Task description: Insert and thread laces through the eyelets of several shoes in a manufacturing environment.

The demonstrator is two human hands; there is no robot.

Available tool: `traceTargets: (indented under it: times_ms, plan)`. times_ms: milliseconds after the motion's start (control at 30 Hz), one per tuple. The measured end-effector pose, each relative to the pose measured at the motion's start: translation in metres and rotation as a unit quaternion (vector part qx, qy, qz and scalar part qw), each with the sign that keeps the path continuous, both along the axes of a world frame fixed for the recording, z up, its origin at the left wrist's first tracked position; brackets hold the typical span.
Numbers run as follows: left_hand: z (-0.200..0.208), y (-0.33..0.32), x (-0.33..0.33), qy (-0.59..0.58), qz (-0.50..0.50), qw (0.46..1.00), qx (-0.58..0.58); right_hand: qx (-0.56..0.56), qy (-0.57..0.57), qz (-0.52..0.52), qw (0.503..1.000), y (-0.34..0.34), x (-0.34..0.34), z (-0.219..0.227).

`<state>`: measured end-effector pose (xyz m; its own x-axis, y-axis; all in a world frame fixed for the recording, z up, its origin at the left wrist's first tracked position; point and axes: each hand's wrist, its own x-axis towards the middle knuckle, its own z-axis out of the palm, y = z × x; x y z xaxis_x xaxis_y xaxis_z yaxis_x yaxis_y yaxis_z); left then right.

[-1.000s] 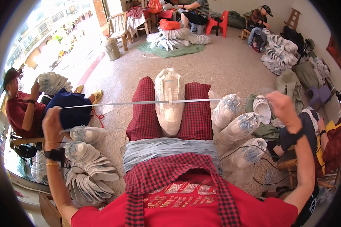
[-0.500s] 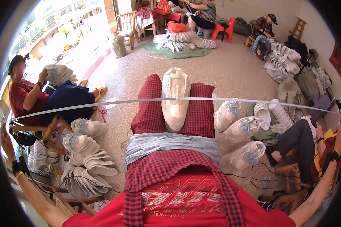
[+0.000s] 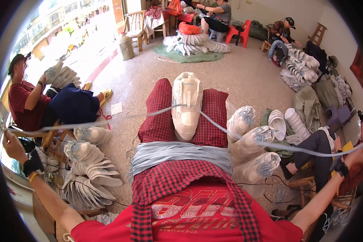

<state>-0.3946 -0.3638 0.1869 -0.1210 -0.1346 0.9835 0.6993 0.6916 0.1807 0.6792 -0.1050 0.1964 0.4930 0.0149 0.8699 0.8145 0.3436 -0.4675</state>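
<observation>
A cream-white sneaker upper [image 3: 186,121] rests between my knees, its toe pointing toward me. A flat grey shoelace [image 3: 145,114] passes through its lowest eyelets, one length running out to each side. At the far left my left hand [image 3: 14,146] pinches one end. Out at the right rim my right hand [image 3: 355,156] is closed on the other end, its fingers partly lost in the dark edge. Both lengths hang slack, the right one sagging more. Across my lap lies a thick bundle of grey-blue laces [image 3: 181,158] over a red-and-black checked apron [image 3: 181,173].
Stacked laced uppers [image 3: 94,165] stand on the floor at my left, and more stacks [image 3: 256,165] at my right. Wooden stools flank me. A co-worker [image 3: 26,92] holds uppers at the left; other people sit at the right and back, near shoe piles [image 3: 302,64].
The lace was stretched nearly straight across; now both lengths droop. Both my hands have come slightly inward, and the right one is lower. The sneaker upper stays in place.
</observation>
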Motion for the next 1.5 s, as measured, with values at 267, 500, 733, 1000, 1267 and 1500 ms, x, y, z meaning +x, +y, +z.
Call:
traceTargets:
  times_ms: [267,500,733,1000,1267,1500]
  plan:
    - [-0.097,0.247,0.206,-0.255,-0.587,0.768,-0.002,-0.12,0.14,0.538,0.822,0.129,-0.274,-0.148]
    - [-0.172,0.361,0.366,-0.449,-0.752,0.459,-0.151,-0.378,0.078,0.66,0.645,0.155,-0.439,-0.22]
    - [-0.207,0.358,0.386,-0.548,-0.713,0.398,-0.184,-0.414,-0.015,0.594,0.69,0.14,-0.45,-0.222]
    - [-0.206,0.347,0.385,-0.512,-0.701,0.433,-0.242,-0.417,-0.03,0.556,0.719,0.137,-0.468,-0.215]
    - [-0.202,0.333,0.385,-0.504,-0.701,0.432,-0.259,-0.467,-0.024,0.616,0.635,0.151,-0.459,-0.215]
    - [-0.204,0.335,0.393,-0.483,-0.689,0.456,-0.29,-0.485,-0.014,0.633,0.604,0.149,-0.459,-0.212]
